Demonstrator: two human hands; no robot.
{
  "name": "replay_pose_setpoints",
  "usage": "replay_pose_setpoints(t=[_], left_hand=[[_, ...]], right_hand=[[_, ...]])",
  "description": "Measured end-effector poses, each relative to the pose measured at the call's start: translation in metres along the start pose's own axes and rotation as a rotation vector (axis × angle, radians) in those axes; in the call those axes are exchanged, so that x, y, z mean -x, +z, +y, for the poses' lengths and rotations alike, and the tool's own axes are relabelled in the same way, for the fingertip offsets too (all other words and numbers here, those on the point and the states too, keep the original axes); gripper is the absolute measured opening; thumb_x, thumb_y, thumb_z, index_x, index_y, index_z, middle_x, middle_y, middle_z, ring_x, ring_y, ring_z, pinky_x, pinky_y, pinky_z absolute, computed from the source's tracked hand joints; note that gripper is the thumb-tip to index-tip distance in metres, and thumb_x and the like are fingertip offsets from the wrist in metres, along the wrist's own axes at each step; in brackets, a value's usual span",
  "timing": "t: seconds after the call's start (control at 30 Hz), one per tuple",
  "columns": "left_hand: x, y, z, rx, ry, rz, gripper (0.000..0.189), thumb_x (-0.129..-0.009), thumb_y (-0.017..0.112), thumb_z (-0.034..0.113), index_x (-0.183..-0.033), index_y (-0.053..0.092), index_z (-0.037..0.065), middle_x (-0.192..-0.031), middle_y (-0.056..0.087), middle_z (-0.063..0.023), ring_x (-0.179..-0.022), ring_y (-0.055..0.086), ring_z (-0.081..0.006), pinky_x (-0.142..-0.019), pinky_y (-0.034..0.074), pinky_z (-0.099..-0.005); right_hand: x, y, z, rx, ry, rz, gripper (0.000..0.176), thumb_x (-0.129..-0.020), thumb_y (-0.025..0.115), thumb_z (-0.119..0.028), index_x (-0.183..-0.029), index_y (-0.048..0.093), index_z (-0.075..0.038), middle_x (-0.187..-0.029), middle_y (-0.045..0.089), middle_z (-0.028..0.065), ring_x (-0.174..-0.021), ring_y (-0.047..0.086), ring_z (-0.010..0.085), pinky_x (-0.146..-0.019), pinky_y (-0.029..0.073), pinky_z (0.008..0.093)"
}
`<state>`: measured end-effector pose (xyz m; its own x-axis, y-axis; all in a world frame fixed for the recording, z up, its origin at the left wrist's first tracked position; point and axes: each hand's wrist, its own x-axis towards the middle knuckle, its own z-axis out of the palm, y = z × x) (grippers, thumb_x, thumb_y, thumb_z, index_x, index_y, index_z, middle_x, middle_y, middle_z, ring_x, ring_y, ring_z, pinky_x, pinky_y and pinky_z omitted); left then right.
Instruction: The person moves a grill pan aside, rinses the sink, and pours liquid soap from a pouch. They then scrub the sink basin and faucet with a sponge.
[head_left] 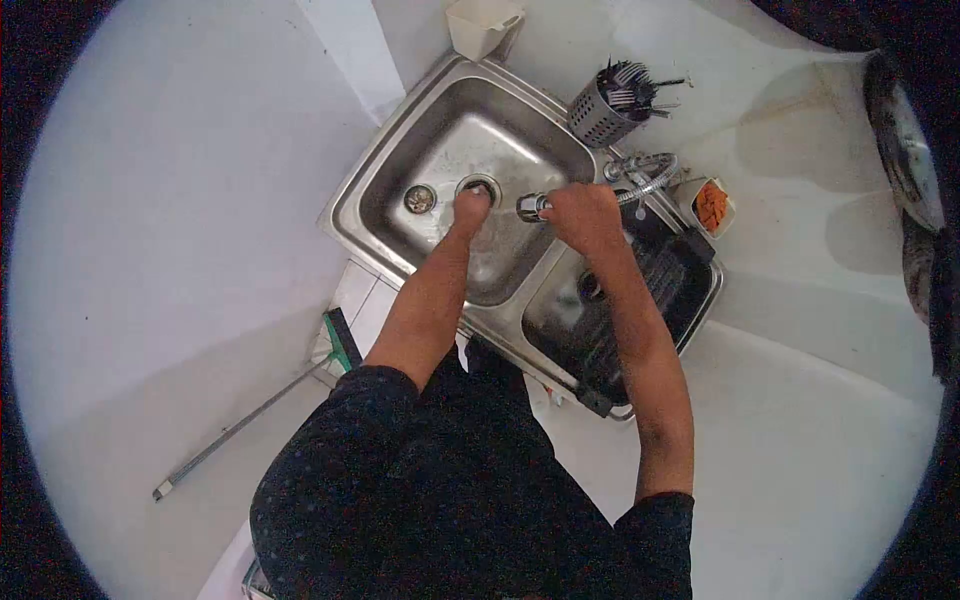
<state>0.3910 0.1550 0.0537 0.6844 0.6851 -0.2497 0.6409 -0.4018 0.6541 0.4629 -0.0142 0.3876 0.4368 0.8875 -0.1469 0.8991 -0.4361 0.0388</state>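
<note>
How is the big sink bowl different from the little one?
The big basin is wider than the small basin. The big basin is bare, shiny metal; the small basin has a dark rack over it. The left hand reaches into the big basin, none into the small basin; the right hand grips the spray head near the divide. Both are steel, joined in one sink.

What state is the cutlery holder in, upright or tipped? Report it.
Upright: the cutlery holder stands beside the sink, utensils sticking out its top.
</note>
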Motion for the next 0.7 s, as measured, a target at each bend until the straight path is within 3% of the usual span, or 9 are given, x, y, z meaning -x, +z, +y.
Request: replay_pose_setpoints(t=[0.03, 0.07, 0.17, 0.27, 0.43, 0.47, 0.57, 0.67, 0.7], left_hand=[[-0.004, 0.003, -0.008, -0.101, 0.02, 0.075, 0.043, -0.089, 0.055, 0.038, -0.097, 0.064, -0.003, -0.079, 0.065, -0.023, -0.075, 0.066, -0.0329, -0.07, 0.052, -0.0424], [-0.011, 0.002, -0.019, -0.229, 0.065, -0.062, 0.042, -0.089, 0.051, 0.036, -0.093, 0.066, -0.003, -0.083, 0.065, -0.0268, -0.078, 0.066, -0.0372, -0.075, 0.054, -0.0448], [0.019, -0.042, 0.013, 0.031, -0.109, -0.062, 0.045, -0.087, 0.051, 0.039, -0.089, 0.067, -0.002, -0.083, 0.065, -0.026, -0.078, 0.066, -0.0395, -0.073, 0.054, -0.0458], [0.019, -0.046, 0.007, -0.107, 0.043, -0.23, 0.048, -0.081, 0.059, 0.045, -0.087, 0.067, -0.002, -0.083, 0.065, -0.0236, -0.078, 0.066, -0.0392, -0.07, 0.054, -0.045], [-0.026, 0.028, -0.044, -0.3, 0.248, -0.366, 0.035, -0.074, 0.065, 0.027, -0.094, 0.066, -0.002, -0.094, 0.068, -0.0205, -0.092, 0.066, -0.0378, -0.081, 0.053, -0.0437], [-0.026, 0.03, -0.043, -0.579, 0.459, -0.441, 0.034, -0.074, 0.065, 0.025, -0.096, 0.066, -0.001, -0.095, 0.067, -0.0203, -0.091, 0.066, -0.0372, -0.081, 0.053, -0.0438], [0.012, -0.027, 0.007, -0.237, 0.277, -0.275, 0.032, -0.079, 0.062, 0.023, -0.102, 0.067, 0.001, -0.097, 0.066, -0.0219, -0.093, 0.065, -0.037, -0.082, 0.054, -0.0442], [0.006, 0.001, -0.013, -0.259, 0.576, -0.076, 0.034, -0.084, 0.06, 0.024, -0.112, 0.064, 0.005, -0.103, 0.064, -0.023, -0.097, 0.064, -0.0377, -0.085, 0.052, -0.0464], [0.006, -0.003, -0.007, -0.255, 0.537, -0.121, 0.036, -0.085, 0.059, 0.026, -0.115, 0.063, 0.007, -0.105, 0.064, -0.0227, -0.098, 0.063, -0.0378, -0.086, 0.052, -0.0465]], right_hand=[[0.0, 0.0, -0.001, 0.01, 0.003, 0.0, 0.02, -0.075, 0.068, -0.031, -0.075, 0.073, -0.012, -0.076, 0.069, 0.0122, -0.07, 0.069, 0.0276, -0.062, 0.053, 0.0423], [0.0, 0.0, -0.001, 0.019, 0.006, 0.0, 0.019, -0.075, 0.068, -0.03, -0.075, 0.073, -0.012, -0.076, 0.069, 0.0123, -0.071, 0.069, 0.028, -0.062, 0.053, 0.0425], [0.002, 0.0, 0.0, 0.006, -0.02, 0.039, 0.018, -0.074, 0.068, -0.029, -0.075, 0.073, -0.012, -0.075, 0.069, 0.0125, -0.07, 0.069, 0.0286, -0.062, 0.052, 0.0429], [0.0, -0.006, -0.001, -0.029, -0.014, -0.009, 0.017, -0.073, 0.069, -0.029, -0.074, 0.073, -0.012, -0.073, 0.068, 0.0127, -0.07, 0.069, 0.0282, -0.061, 0.052, 0.0424], [0.002, 0.0, 0.001, -0.013, -0.012, 0.042, 0.018, -0.073, 0.069, -0.029, -0.074, 0.073, -0.012, -0.074, 0.069, 0.0122, -0.07, 0.069, 0.0281, -0.062, 0.053, 0.0423], [0.002, 0.001, 0.001, 0.0, -0.007, 0.041, 0.018, -0.073, 0.069, -0.029, -0.074, 0.072, -0.012, -0.074, 0.069, 0.0121, -0.07, 0.069, 0.0281, -0.063, 0.053, 0.0424], [0.0, 0.0, 0.001, -0.018, 0.016, -0.062, 0.026, -0.079, 0.067, -0.036, -0.083, 0.07, -0.011, -0.075, 0.067, 0.011, -0.075, 0.067, 0.0296, -0.067, 0.05, 0.0448], [0.001, -0.003, -0.001, -0.044, 0.015, -0.028, 0.024, -0.078, 0.068, -0.035, -0.083, 0.071, -0.011, -0.075, 0.067, 0.0111, -0.074, 0.067, 0.0295, -0.067, 0.05, 0.0442], [0.001, -0.002, 0.0, -0.032, 0.016, -0.042, 0.024, -0.078, 0.068, -0.035, -0.083, 0.071, -0.011, -0.075, 0.068, 0.011, -0.074, 0.067, 0.0295, -0.067, 0.051, 0.044]])
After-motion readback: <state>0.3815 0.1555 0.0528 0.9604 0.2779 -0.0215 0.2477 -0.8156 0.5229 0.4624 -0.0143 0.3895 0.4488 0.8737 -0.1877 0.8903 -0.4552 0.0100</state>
